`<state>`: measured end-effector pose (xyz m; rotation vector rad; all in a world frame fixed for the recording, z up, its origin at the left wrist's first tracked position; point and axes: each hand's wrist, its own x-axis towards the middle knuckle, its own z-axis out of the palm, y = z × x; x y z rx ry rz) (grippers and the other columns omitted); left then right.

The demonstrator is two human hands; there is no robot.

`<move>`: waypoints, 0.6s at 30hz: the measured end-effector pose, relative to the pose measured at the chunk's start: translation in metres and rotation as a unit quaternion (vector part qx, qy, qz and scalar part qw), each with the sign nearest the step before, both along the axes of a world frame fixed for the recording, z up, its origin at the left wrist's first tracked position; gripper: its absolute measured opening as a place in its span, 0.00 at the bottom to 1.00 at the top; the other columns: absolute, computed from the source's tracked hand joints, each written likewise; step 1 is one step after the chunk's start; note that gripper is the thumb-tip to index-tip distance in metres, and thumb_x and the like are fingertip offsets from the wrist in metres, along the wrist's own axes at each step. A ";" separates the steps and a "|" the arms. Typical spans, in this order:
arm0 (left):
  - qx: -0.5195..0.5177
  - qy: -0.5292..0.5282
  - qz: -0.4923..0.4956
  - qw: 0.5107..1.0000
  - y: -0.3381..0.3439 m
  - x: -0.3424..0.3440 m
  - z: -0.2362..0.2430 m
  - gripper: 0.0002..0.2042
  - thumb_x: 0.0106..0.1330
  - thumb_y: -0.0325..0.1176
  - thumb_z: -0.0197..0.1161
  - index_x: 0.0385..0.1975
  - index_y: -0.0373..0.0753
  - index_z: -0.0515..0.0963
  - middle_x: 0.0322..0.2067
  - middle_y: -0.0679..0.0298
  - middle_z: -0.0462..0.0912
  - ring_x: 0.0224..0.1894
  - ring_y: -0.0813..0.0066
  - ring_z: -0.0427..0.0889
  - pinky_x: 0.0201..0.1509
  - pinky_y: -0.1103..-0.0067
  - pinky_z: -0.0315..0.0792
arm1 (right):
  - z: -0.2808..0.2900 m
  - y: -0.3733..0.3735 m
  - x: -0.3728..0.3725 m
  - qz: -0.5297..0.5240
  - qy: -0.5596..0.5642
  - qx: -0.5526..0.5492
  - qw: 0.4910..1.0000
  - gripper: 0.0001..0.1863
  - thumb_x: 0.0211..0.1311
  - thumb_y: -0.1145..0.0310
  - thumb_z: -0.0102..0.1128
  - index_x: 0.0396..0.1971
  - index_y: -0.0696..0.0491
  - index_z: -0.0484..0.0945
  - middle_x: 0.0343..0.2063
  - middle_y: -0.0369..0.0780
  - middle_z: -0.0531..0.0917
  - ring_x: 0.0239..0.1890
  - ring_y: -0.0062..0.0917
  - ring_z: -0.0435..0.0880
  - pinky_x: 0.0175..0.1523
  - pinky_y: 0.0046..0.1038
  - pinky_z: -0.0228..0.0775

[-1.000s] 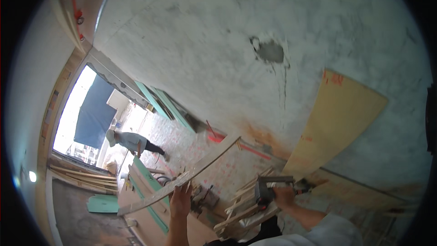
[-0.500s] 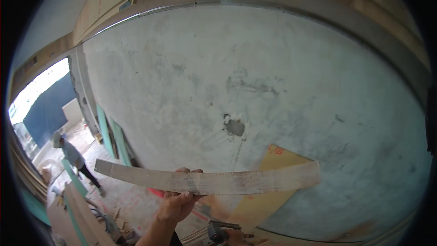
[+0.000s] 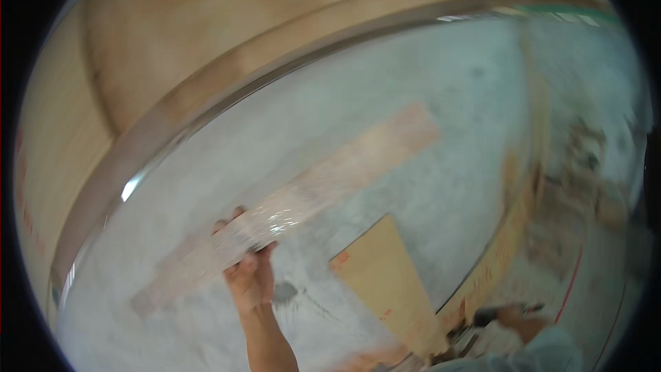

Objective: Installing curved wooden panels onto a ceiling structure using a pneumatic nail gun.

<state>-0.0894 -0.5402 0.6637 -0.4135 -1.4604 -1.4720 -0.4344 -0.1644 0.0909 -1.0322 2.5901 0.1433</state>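
My left hand (image 3: 251, 279) grips a long, pale wooden strip (image 3: 351, 158) with a shiny surface, fingers wrapped round its lower left half. It is held up at a slant against the backdrop of the grey wall, blurred by motion. Low at the right, my right hand (image 3: 516, 320) is closed on a dark power tool (image 3: 487, 315), which is partly blurred; it looks like a nail gun.
The plastered wall (image 3: 213, 193) fills the middle, with a dark patched hole low down. A yellow board (image 3: 385, 282) leans on it. Plywood (image 3: 241, 7) and a curved-looking edge with a metal track run overhead. Blurred timber and debris (image 3: 564, 227) lie at the right.
The view has swung up and right, bringing in the overhead plywood; the doorway and co-worker have left view. The strip is higher and tilted, its right end raised.
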 end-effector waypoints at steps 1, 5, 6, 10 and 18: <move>-0.017 0.020 -0.006 1.000 -0.015 0.003 0.007 0.33 0.55 0.30 0.74 0.59 0.44 0.63 0.62 0.57 0.65 0.59 0.66 0.73 0.51 0.73 0.80 | 0.021 0.021 0.009 -0.038 -0.024 0.049 0.998 0.21 0.59 0.52 0.63 0.50 0.46 0.80 0.50 0.45 0.82 0.51 0.32 0.82 0.53 0.39 0.73; -0.048 0.040 -0.033 0.998 -0.017 -0.036 0.035 0.33 0.57 0.26 0.72 0.61 0.40 0.62 0.65 0.51 0.63 0.61 0.61 0.73 0.54 0.73 0.81 | 0.007 0.126 0.031 -0.156 -0.075 0.103 0.979 0.15 0.56 0.61 0.60 0.44 0.43 0.83 0.41 0.40 0.86 0.47 0.37 0.85 0.49 0.41 0.75; -0.050 0.034 -0.048 0.997 -0.011 -0.054 0.043 0.33 0.57 0.26 0.72 0.61 0.40 0.62 0.65 0.51 0.63 0.61 0.61 0.73 0.54 0.73 0.81 | -0.005 0.157 0.038 -0.195 -0.092 0.121 0.969 0.16 0.54 0.60 0.63 0.44 0.43 0.84 0.41 0.40 0.86 0.46 0.36 0.85 0.48 0.41 0.76; -0.079 0.033 -0.097 0.992 0.016 -0.130 0.070 0.32 0.59 0.24 0.69 0.63 0.38 0.61 0.65 0.50 0.63 0.61 0.63 0.73 0.55 0.75 0.81 | -0.095 0.270 0.075 -0.272 -0.129 0.112 0.947 0.16 0.51 0.60 0.66 0.42 0.43 0.84 0.40 0.41 0.86 0.45 0.35 0.86 0.47 0.40 0.77; -0.064 0.054 -0.199 0.976 0.039 -0.267 0.095 0.34 0.61 0.22 0.67 0.67 0.38 0.59 0.68 0.55 0.61 0.63 0.64 0.70 0.66 0.69 0.71 | -0.189 0.451 0.035 -0.334 -0.090 0.066 0.936 0.17 0.50 0.59 0.68 0.41 0.45 0.84 0.39 0.41 0.86 0.45 0.35 0.86 0.48 0.40 0.77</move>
